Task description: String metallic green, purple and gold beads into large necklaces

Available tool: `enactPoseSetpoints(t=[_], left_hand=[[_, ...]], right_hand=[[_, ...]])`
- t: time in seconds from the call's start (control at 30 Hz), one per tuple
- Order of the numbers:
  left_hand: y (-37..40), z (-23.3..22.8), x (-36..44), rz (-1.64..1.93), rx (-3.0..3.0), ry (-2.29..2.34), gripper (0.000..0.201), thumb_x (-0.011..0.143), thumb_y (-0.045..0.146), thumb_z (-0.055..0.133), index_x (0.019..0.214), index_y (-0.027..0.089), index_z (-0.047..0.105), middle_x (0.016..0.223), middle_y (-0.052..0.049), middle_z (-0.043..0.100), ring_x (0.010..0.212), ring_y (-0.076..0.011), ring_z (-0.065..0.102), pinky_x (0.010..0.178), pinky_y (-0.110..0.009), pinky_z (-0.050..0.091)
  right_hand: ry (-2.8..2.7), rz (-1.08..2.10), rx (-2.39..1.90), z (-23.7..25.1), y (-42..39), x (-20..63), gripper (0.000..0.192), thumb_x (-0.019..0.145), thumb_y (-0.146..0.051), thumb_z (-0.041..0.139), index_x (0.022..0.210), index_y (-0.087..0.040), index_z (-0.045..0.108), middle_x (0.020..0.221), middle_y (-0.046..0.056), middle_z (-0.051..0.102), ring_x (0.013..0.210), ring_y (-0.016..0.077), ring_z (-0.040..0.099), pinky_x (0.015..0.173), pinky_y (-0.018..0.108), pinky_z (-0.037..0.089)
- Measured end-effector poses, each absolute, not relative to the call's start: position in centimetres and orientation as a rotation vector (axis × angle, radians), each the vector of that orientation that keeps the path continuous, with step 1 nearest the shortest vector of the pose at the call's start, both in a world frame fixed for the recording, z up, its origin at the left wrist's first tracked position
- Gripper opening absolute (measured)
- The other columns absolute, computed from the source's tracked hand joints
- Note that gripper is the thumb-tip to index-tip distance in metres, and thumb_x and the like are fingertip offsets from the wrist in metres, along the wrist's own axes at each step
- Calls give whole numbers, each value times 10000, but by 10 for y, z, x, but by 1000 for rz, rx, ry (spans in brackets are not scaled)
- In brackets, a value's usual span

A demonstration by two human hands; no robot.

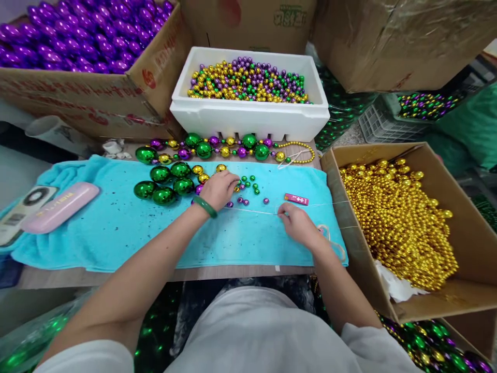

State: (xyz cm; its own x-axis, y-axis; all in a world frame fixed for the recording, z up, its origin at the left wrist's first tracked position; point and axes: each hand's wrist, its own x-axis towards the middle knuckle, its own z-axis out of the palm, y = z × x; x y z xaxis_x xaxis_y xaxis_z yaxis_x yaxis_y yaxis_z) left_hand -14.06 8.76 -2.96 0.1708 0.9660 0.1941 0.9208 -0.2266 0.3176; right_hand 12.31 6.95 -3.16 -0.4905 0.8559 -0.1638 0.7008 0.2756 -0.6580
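My left hand (219,189), with a green bangle on the wrist, rests fingers-down on the turquoise towel (116,228) among small loose green and purple beads (248,187). It seems to pinch one end of a thin white string (252,211). My right hand (297,223) pinches the same string further right. Large green balls (165,184) and gold beads lie just left of my left hand. A finished strand of green, gold and purple beads (217,147) runs along the towel's far edge.
A white foam box (248,116) of mixed small beads stands behind the towel. A cardboard box of gold bead strands (396,217) sits right, a box of purple beads (77,31) back left. A pink case (58,207), a red lighter (296,199) and a remote-like device (23,207) lie on the towel.
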Motion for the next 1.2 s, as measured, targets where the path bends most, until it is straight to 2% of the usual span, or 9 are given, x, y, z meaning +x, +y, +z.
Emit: enactPoseSetpoints(t=[0.07,0.17,0.27,0.37,0.5,0.63,0.87,1.0,1.2], left_hand=[[98,-30,-133,459,2249,1862,307,921,279,416,1027,152,675,973,-92,662,930,-218,596,845,-333,457],[105,-34,-113,304,2240,1821,293,914,301,442,1048,191,677,985,-67,665,913,-202,607,817,-310,458],[105,-40,-87,124,2287,1813,274,895,322,487,1024,184,685,974,-90,651,935,-226,604,775,-317,463],[103,-47,-70,54,2277,1868,217,859,258,529,933,138,693,964,-138,629,969,-273,591,761,-352,466],[98,-46,-70,587,1878,1919,147,806,173,566,889,131,680,910,-124,641,941,-252,595,824,-372,468],[80,-28,-87,1213,849,1460,195,804,257,614,953,137,649,828,-65,663,706,-134,621,680,-269,507],[48,-2,-105,1388,230,997,107,870,163,541,900,119,634,795,-46,680,643,-69,634,600,-165,521],[41,2,-112,1443,51,965,223,923,167,450,805,109,630,752,-54,671,641,-71,630,580,-154,516],[33,1,-121,1453,114,894,186,901,160,480,908,107,658,747,-49,662,636,-71,620,580,-162,523]], right_hand=[[-1962,1346,-1381,-32,70,144,66,853,-251,473,815,-209,507,715,-3,584,577,133,543,543,259,425],[-1484,1657,-1302,-33,71,163,174,804,-376,542,865,-220,497,629,-54,540,446,94,475,405,214,357],[-1293,1749,-1255,-34,70,165,305,744,-412,619,960,-208,550,630,-48,563,457,99,508,382,207,351],[-1195,1757,-1269,-36,66,158,293,717,-410,642,905,-190,594,623,-29,574,456,98,515,375,206,334],[-1108,1631,-1290,-40,51,144,225,719,-409,631,817,-207,609,547,-43,512,431,84,440,395,209,323],[-1245,1535,-1266,-45,31,131,188,736,-415,603,770,-231,624,510,-41,461,439,104,401,419,236,321],[-1415,1414,-1245,-49,16,120,189,783,-414,573,784,-242,650,523,-22,465,449,123,381,429,257,299],[-1479,1360,-1243,-48,15,116,188,802,-401,568,780,-237,657,547,-11,497,459,123,384,441,261,298],[-1520,1316,-1264,-43,13,113,199,795,-411,569,761,-235,655,536,-8,499,457,127,390,436,260,307]])
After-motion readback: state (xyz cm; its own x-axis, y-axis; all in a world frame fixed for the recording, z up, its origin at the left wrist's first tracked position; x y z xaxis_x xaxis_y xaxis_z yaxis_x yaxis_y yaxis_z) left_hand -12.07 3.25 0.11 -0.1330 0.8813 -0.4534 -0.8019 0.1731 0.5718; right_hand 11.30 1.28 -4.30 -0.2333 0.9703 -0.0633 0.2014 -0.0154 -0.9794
